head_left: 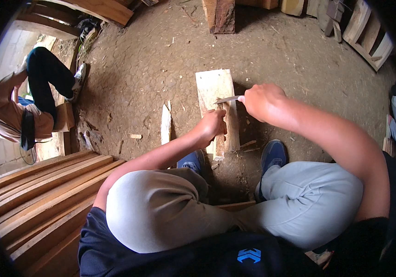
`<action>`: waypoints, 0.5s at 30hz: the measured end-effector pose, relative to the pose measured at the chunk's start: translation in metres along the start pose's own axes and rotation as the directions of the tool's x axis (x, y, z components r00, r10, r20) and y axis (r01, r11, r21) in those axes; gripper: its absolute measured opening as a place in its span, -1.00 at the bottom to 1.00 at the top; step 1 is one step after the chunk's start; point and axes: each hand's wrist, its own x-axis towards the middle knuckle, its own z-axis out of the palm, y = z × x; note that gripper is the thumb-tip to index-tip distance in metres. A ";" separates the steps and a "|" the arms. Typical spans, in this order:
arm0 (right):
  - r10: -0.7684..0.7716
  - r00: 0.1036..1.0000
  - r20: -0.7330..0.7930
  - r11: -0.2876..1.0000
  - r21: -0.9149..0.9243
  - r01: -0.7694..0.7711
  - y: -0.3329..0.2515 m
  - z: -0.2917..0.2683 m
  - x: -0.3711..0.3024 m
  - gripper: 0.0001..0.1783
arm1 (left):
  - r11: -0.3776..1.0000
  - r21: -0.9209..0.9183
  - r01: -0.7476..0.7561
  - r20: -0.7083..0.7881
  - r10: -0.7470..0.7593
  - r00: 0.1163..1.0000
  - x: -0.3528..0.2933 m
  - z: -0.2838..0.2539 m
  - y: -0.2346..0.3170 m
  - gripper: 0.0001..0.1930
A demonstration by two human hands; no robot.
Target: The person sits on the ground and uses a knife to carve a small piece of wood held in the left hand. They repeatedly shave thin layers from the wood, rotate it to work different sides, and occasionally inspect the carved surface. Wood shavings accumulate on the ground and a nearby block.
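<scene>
My right hand (pixel 263 100) is closed round the handle of a knife (pixel 228 99), whose blade points left. The blade lies at the upper end of a narrow wooden stick (pixel 220 147). Wrapped round that stick, my left hand (pixel 212 123) holds it over a pale, wide wooden board (pixel 213 82) on the ground between my feet. The blade's edge is just above my left fingers; whether it bites into the wood is too small to tell. A pale pointed wood splinter (pixel 166 123) lies left of the board.
Stacked planks (pixel 50 194) stand close on my left. Beyond them a seated person (pixel 22 104) leans back by a wall. A thick timber post (pixel 219 16) stands ahead, a slatted wooden pallet (pixel 371 34) at the far right. Wood chips (pixel 136 136) litter the dirt floor.
</scene>
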 end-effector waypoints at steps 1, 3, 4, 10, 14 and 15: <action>0.002 0.999 -0.033 1.000 0.006 -0.002 0.000 0.004 0.003 -0.54 | 1.000 -0.015 -0.003 0.025 0.004 1.000 0.002 -0.001 -0.002 -0.77; 0.007 0.995 -0.099 1.000 0.019 -0.005 0.000 0.013 0.007 -0.43 | 0.999 -0.044 -0.010 0.073 0.013 0.997 0.005 -0.005 -0.007 -0.79; 0.014 0.995 -0.102 1.000 0.016 -0.013 -0.001 0.013 0.006 -0.44 | 0.999 -0.032 -0.007 0.043 0.009 0.999 0.003 -0.001 -0.004 -0.78; 0.100 0.993 -0.062 0.995 0.025 -0.099 -0.011 0.015 0.016 -0.62 | 0.708 0.517 -0.481 0.283 0.389 0.877 0.010 -0.017 -0.014 -0.83; 0.105 0.994 -0.019 0.994 0.030 -0.105 0.002 0.012 0.027 -0.61 | 0.964 0.124 -0.234 0.248 0.198 0.948 0.010 -0.005 -0.005 -0.84; 0.106 0.994 -0.002 0.994 0.027 -0.106 0.004 0.007 0.026 -0.60 | 0.990 0.014 -0.137 0.196 0.131 0.972 0.009 -0.001 -0.002 -0.87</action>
